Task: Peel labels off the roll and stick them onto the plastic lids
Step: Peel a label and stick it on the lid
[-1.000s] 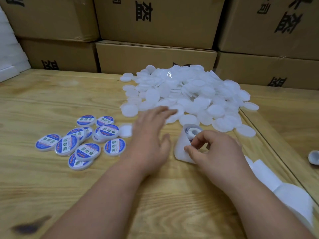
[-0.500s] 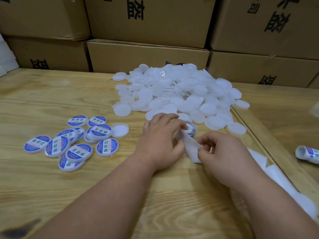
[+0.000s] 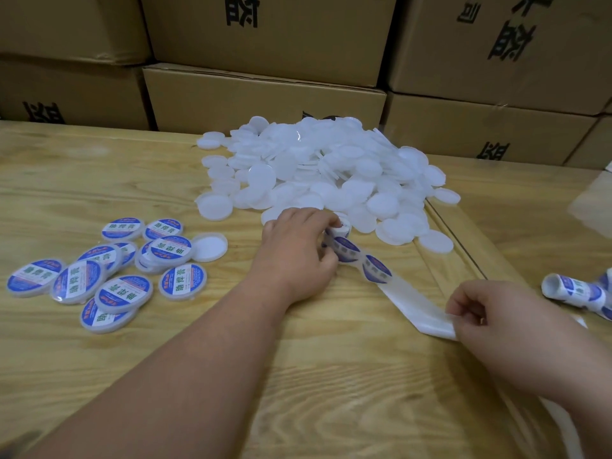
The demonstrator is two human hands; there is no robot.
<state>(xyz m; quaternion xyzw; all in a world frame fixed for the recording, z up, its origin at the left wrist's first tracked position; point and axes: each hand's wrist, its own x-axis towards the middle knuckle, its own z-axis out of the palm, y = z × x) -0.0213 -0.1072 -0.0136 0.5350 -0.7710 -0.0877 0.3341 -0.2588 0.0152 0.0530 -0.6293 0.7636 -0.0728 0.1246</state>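
As right hand (image 3: 503, 321) drew backing strip (image 3: 414, 303) out | left hand (image 3: 298, 256) grips roll (image 3: 341, 231) | both fingers clamped.

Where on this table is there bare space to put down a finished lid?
Bare wood lies left of the plain lid pile, behind the labelled lids. More shows between the forearms. Crowded: around the label roll in the left hand and the backing strip held by the right hand.
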